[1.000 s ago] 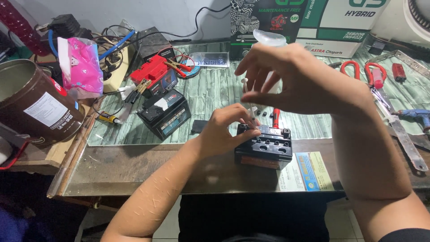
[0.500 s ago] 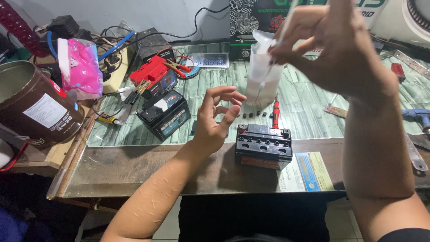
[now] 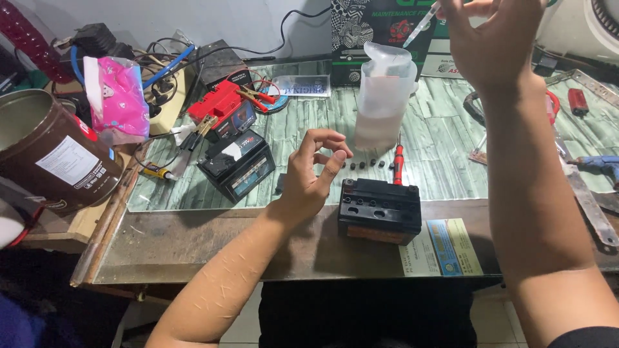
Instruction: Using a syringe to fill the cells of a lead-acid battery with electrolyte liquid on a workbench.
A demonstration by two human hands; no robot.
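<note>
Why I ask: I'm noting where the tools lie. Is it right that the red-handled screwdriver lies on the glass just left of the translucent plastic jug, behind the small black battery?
Not quite. In the head view the red-handled screwdriver lies just right of the translucent plastic jug, not left; it is on the glass behind the small black battery.

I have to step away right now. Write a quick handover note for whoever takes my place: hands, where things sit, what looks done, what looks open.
Left hand: empty, fingers curled, hovering just left of the small black box-shaped battery at the table's front edge.
Right hand: raised high, pinching a thin clear tube between its fingertips.
Translucent plastic bottle: upright behind the battery, on the green-striped tabletop.
Small black caps: in a row between bottle and battery, beside a red-handled screwdriver.
Done: caps are off; the battery's top holes are open.
Left: holes remain uncapped; whether any liquid has gone in cannot be told.
</note>
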